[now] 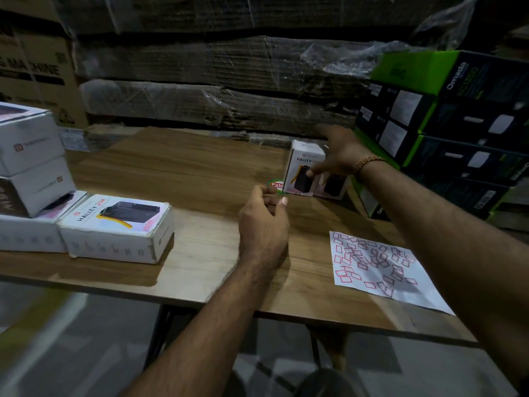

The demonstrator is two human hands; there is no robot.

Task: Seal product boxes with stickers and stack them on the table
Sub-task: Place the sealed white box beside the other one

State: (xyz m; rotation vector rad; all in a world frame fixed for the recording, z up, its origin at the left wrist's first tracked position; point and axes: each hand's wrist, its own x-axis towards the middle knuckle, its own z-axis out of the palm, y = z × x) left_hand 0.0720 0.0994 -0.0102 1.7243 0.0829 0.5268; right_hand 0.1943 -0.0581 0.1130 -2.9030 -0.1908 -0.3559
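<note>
I see the right hand [340,156] spread over the upright white Halley product box [305,167] at the wooden table's [200,173] far right. The left hand [263,222] pinches a round red-green sticker [275,184]; sealed white boxes [114,227] stack at left

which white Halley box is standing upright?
The white box at the table's far right, under the right hand. The boxes at the left lie flat or stacked.

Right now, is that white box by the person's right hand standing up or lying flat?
Standing up. The white Halley box rests on the table on a narrow end, printed face towards the camera, with the right hand touching it.
</note>
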